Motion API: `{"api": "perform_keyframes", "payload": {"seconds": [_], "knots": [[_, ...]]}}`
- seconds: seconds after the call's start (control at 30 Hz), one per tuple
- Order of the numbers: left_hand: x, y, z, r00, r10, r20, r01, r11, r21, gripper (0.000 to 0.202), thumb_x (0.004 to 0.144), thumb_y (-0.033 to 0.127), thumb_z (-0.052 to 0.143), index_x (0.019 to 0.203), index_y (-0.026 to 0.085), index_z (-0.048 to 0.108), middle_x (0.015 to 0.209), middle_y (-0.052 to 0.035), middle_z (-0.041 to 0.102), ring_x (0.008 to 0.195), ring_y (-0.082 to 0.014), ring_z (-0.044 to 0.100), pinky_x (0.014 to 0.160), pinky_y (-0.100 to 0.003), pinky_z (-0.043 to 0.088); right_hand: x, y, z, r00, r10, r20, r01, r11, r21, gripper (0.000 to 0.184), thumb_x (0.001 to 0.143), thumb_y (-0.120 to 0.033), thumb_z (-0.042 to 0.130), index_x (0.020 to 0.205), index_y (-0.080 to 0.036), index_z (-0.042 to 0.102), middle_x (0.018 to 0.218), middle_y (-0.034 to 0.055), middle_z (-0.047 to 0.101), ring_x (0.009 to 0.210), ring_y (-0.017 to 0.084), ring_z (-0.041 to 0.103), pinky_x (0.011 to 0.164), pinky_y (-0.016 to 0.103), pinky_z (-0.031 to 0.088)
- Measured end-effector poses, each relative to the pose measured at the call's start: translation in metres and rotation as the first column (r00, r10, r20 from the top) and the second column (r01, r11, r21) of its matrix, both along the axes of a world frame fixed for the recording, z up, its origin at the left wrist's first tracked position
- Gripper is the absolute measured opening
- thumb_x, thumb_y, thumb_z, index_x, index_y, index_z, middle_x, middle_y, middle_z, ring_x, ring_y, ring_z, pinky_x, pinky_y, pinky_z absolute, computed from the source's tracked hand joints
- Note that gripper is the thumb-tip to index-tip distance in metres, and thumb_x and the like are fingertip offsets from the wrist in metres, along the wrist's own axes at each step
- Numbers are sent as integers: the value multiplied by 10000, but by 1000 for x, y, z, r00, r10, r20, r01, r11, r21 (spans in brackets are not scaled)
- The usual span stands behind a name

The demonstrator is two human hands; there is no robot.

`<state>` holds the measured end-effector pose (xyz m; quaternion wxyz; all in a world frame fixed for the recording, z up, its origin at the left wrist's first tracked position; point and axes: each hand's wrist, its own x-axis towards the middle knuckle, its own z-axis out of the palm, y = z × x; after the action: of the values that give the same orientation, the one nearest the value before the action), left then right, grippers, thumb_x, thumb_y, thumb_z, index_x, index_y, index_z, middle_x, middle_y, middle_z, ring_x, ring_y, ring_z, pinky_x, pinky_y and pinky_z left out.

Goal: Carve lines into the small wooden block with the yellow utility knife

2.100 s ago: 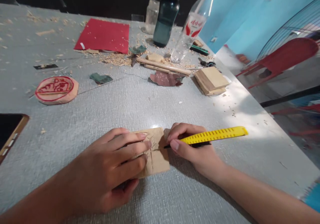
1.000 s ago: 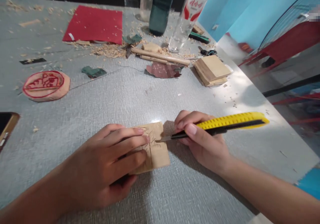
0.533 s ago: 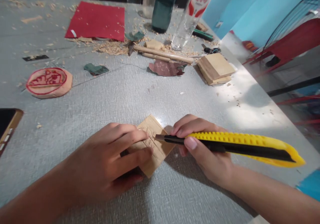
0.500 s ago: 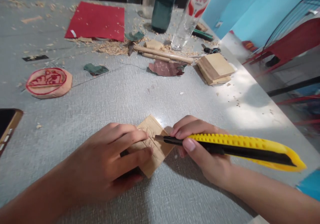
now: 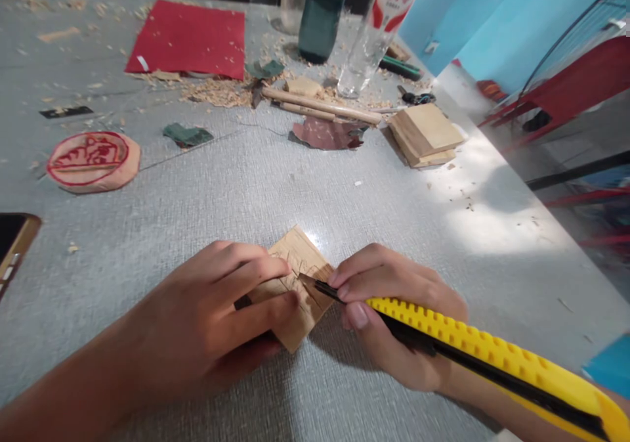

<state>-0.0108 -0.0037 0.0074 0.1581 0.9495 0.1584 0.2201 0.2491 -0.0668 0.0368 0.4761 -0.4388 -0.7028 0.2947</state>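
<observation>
Your left hand (image 5: 209,310) and right hand (image 5: 406,281) are bare, with slim fingers (image 5: 260,270); your forearms (image 5: 93,363) are bare too, your right thumbnail (image 5: 359,316) short.

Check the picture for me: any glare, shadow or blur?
Head view: a glare spot on the table just beyond the wooden piece; shadow beneath the right hand; a broader bright patch farther right. Head view, right edge: the red chair looks soft and stretched.

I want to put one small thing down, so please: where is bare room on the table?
A wide, nearly bare patch lies between the oval block, the brown scrap and the scored board. Another, partly sunlit with crumbs, lies between the stacked blocks and the yellow cutter. Crowded: the far side, with red sheet, shavings, sticks and bottles.
</observation>
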Motion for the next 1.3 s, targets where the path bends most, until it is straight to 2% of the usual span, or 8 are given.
{"api": "perform_keyframes", "payload": {"seconds": [0.33,0.57,0.77,0.93,1.03,1.17,1.3], "knots": [[-1,0,-2,1000,-1,0,1,1000,24,208,1026,280,673,1227,237,703,1333,-47,711,1203,-248,640,965,-416,539,0,-3,0,1000,-24,-2,24,998,-65,201,879,-92,728,985,-257,772,915,82,810,761,217,795,650,336,670],[-3,4,-3,1000,-31,0,31,999,37,216,1019,303,670,1219,228,699,1384,-70,693,1213,-279,635,943,-452,564,-3,-3,-8,1000,-21,-12,22,999,47,239,851,-79,779,1014,-253,770,907,81,821,790,213,798,662,315,672],[-2,3,-5,1000,0,10,-1,999,40,235,1023,285,663,1247,233,709,1301,-66,722,1172,-266,658,924,-436,587,-2,-5,-7,998,-42,-51,45,996,71,278,745,-37,689,912,-259,716,772,58,742,624,187,727,477,273,588],[-4,2,-6,1000,7,19,-8,999,47,222,1017,303,655,1226,253,712,1359,-57,716,1192,-268,659,927,-439,600,0,-2,-9,1000,4,8,-5,997,75,269,824,-64,738,999,-269,729,880,81,785,723,201,777,563,280,647],[-4,1,-3,1000,3,3,-3,999,34,243,1024,284,634,1253,264,713,1363,-43,716,1192,-266,658,940,-442,591,0,-1,-11,998,54,11,-55,993,101,299,812,-46,725,1016,-263,707,831,58,777,751,201,780,585,265,648],[1,1,0,999,-41,25,40,999,19,236,1043,230,611,1248,243,728,1340,-34,728,1156,-243,657,906,-437,571,0,-1,-8,997,80,9,-81,992,101,334,715,5,670,942,-240,673,742,30,725,685,174,756,542,220,619],[3,2,0,996,-80,26,80,997,25,236,1056,239,622,1268,231,727,1355,-38,734,1168,-231,655,893,-426,564,1,-5,-6,997,74,-3,-73,992,98,278,690,3,641,838,-231,617,794,45,712,631,149,740,515,213,611]]}}
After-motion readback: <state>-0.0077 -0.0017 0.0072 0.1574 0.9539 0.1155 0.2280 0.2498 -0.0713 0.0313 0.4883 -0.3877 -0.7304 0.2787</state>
